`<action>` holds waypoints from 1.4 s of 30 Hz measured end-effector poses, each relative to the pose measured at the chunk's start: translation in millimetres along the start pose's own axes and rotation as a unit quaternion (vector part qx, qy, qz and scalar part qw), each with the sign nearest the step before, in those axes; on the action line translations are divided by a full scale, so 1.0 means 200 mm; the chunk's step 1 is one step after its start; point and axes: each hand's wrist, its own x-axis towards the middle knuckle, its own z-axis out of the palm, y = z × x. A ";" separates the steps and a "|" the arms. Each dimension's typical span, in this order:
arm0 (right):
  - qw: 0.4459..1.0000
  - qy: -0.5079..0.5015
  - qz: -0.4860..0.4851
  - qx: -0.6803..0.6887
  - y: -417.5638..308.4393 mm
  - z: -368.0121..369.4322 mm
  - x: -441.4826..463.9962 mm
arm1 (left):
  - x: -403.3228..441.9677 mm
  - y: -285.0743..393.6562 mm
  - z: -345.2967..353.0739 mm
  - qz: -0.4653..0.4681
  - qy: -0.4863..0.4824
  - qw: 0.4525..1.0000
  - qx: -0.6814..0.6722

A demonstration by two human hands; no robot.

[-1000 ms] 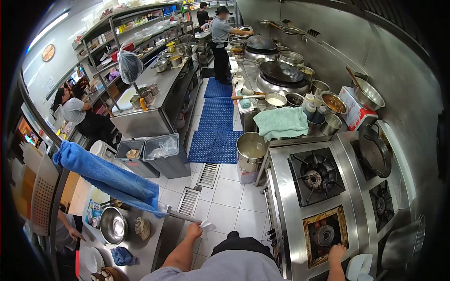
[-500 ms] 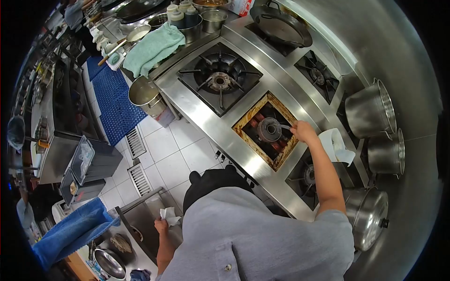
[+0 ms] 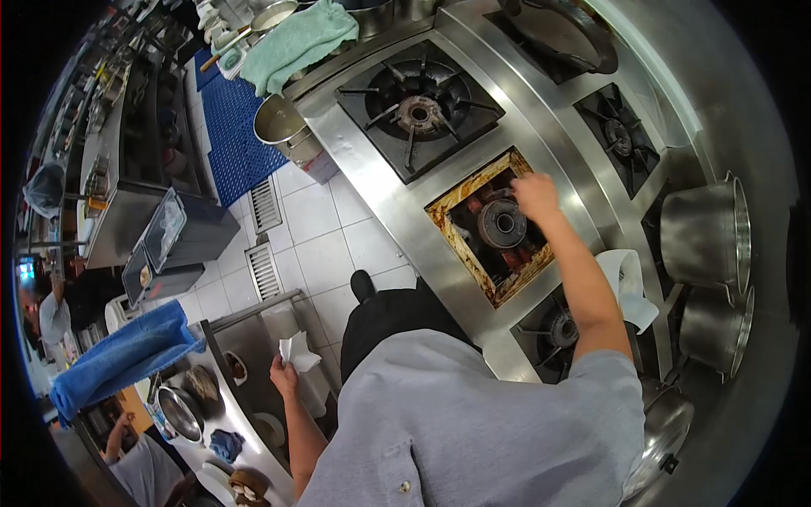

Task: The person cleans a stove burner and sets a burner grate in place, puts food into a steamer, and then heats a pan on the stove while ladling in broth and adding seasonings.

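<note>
Stove (image 3: 418, 200) – stainless, lge, burners set in top.
Floor mat (image 3: 245, 135) – blue, on white tile, beyond stove's front edge.
Pots (image 3: 699, 241) – 2, steel, side by side, wall side of stove.
Towel (image 3: 127, 359) – blue, draped, far L.
Cloth (image 3: 296, 46) – green, by far end of stove.
Grate (image 3: 414, 156) – blk, over neighbouring burner.
Burner well (image 3: 494, 294) – sq. frame, yellow-brn stains, dark inside.
Burner (image 3: 505, 225) – round, metal, exposed, approx. mid-well.
R hand (image 3: 536, 198) – over well, at burner's far edge; fingers bent down, tips hidden; can't tell if pinching anything or touching burner.
L hand (image 3: 285, 373) – well apart from stove, near counter; thumb & fingers pinching sheet.
Sheet (image 3: 302, 350) – wht, crumpled, paper or thin cloth (can't tell), in L hand.
</note>
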 end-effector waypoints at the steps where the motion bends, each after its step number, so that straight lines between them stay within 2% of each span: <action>1: 0.990 -0.051 0.078 0.106 0.01 -0.07 -0.04 | -0.06 0.00 -0.02 -0.025 0.002 1.000 0.007; 3: 0.963 -0.074 0.082 0.245 0.12 -0.04 -0.07 | -0.18 -0.06 -0.02 -0.080 -0.001 0.996 0.026; 6: 0.965 -0.076 0.124 0.220 0.16 0.06 -0.02 | -0.35 -0.37 0.01 -0.147 -0.037 0.983 0.103; 7: 0.966 -0.063 0.092 0.232 0.16 0.11 0.00 | -0.44 -0.36 -0.01 -0.127 -0.053 0.982 0.126; 9: 0.965 -0.030 0.031 0.258 0.13 0.21 0.08 | -0.49 -0.39 -0.02 -0.149 -0.052 0.975 0.158; 12: 0.972 -0.031 -0.057 0.226 -0.04 0.23 0.13 | -0.46 -0.32 -0.05 -0.112 -0.023 0.974 0.195; 14: 0.973 -0.052 -0.100 0.203 -0.15 0.17 0.15 | -0.41 -0.11 -0.07 -0.132 -0.068 0.974 0.171; 15: 0.967 -0.029 -0.120 0.224 -0.18 0.16 0.13 | -0.36 -0.06 -0.07 -0.124 -0.073 0.970 0.197; 16: 0.955 -0.001 -0.156 0.252 -0.21 0.17 0.11 | -0.31 -0.15 -0.01 -0.124 -0.003 0.976 0.179; 17: 0.959 -0.066 -0.138 0.240 -0.24 0.08 0.07 | -0.34 0.14 -0.02 -0.151 0.012 0.976 0.156; 18: 0.941 0.009 -0.199 0.274 -0.22 0.15 0.06 | -0.34 0.31 -0.04 -0.162 0.017 0.978 0.133; 19: 0.944 -0.018 -0.219 0.247 -0.22 0.06 0.02 | -0.28 0.20 0.00 -0.083 0.045 0.976 0.197; 20: 0.931 -0.011 -0.250 0.265 -0.14 0.20 0.03 | -0.27 0.27 0.00 -0.117 0.054 0.987 0.096; 21: 0.935 -0.138 -0.241 0.220 -0.09 0.13 0.01 | -0.26 0.35 0.00 -0.107 0.066 0.987 0.104; 22: 0.931 -0.140 -0.185 0.282 -0.02 0.18 -0.04 | -0.28 0.38 0.00 -0.097 0.074 0.988 0.097; 23: 0.930 -0.185 -0.153 0.279 0.01 0.11 -0.09 | -0.28 0.40 -0.02 -0.080 0.069 0.990 0.091; 25: 0.920 -0.207 -0.115 0.311 0.13 0.18 -0.13 | -0.31 0.33 -0.04 -0.081 0.090 0.989 0.088; 27: 0.938 -0.200 -0.007 0.282 0.13 0.13 -0.18 | -0.37 0.25 0.01 -0.083 0.102 0.987 0.088; 29: 0.961 -0.101 -0.003 0.257 0.13 0.25 -0.18 | -0.45 0.05 0.03 -0.097 0.099 0.984 0.114; 30: 0.973 -0.107 0.026 0.201 0.04 0.18 -0.17 | -0.50 -0.07 0.05 -0.106 0.085 0.981 0.138; 33: 0.995 -0.048 -0.018 0.087 -0.16 0.09 -0.09 | -0.63 -0.19 0.02 -0.210 -0.015 0.962 0.176; 35: 0.997 -0.046 -0.034 0.054 -0.23 0.07 -0.02 | -0.63 -0.26 0.02 -0.238 -0.041 0.952 0.189; 36: 0.998 0.024 -0.064 0.003 -0.14 0.31 0.07 | -0.60 -0.26 0.01 -0.254 -0.005 0.952 0.172; 37: 0.976 0.179 -0.116 0.032 -0.14 0.33 0.08 | -0.57 -0.26 0.01 -0.267 0.018 0.950 0.161; 38: 0.975 0.177 -0.133 0.006 -0.09 0.37 0.10 | -0.53 -0.25 0.01 -0.269 0.025 0.949 0.160; 39: 0.996 0.066 -0.062 -0.004 -0.13 0.24 0.10 | -0.45 -0.26 -0.01 -0.242 0.015 0.956 0.163; 40: 0.988 0.125 -0.092 0.010 -0.10 0.17 0.09 | -0.36 -0.20 -0.04 -0.219 0.010 0.957 0.190; 42: 0.972 0.200 -0.085 -0.090 0.07 0.19 0.06 | -0.29 0.03 -0.08 -0.163 0.028 0.979 0.120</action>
